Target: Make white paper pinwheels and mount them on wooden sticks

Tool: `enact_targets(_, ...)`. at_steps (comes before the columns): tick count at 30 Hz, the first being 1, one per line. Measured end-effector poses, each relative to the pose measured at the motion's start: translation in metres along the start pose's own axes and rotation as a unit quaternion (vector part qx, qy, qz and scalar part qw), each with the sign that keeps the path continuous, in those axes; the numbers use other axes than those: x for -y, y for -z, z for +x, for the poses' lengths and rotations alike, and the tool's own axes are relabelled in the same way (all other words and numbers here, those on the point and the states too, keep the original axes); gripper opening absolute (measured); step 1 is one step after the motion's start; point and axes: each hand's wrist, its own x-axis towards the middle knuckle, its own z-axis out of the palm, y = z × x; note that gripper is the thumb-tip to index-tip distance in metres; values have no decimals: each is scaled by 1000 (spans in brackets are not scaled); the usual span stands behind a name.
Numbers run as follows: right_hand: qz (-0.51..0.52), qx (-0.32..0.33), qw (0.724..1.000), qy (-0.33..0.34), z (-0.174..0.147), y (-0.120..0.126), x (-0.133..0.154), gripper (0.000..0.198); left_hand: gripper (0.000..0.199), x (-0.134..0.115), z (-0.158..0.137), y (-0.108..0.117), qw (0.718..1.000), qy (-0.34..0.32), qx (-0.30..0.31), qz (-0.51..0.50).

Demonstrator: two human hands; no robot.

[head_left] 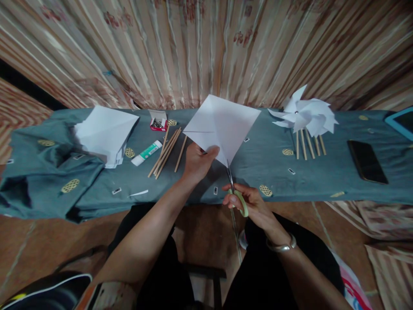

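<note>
My left hand (201, 161) pinches a white square sheet of paper (222, 118) near its lower edge, thumb on top. The sheet is held up over the table, turned like a diamond, with creases and a slit running in from its left corner. In my right hand (250, 200) is a pair of scissors (243, 203) with light green handles. Their blades point away from me and meet the paper's near corner. Whether the blades are parted there is hard to see.
On the cloth-covered table (200, 189) lie stacked paper sheets (108, 127), a glue stick (147, 153), thin wooden sticks (166, 153) and a small red box (158, 121) of metal pieces. To the right are white paper pinwheels (309, 115) on sticks, a phone (367, 161) and a blue-edged tablet (402, 122). A curtain (206, 51) hangs behind.
</note>
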Motion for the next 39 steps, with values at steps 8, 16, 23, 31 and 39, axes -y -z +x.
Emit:
enact_targets(8, 10, -23, 1000, -10, 3, 3, 3, 48, 8, 7, -4, -5, 1000, -17, 18, 5)
enact_targets(16, -2, -14, 1000, 0, 3, 1, 7, 50, 11, 8, -5, -6, 1000, -4, 16, 1)
enact_targets(23, 5, -10, 1000, -10, 3, 2, 5, 49, 11, 5, -7, -7, 999, 5, 18, 26)
enact_targets(31, 8, -17, 1000, -17, 2, 2, 3, 50, 13, 5, -7, -7, 999, 15, 18, 23)
enact_targets(39, -6, -16, 1000, -16, 3, 3, 2, 56, 9, 13, -4, -6, 998, -17, 28, 44)
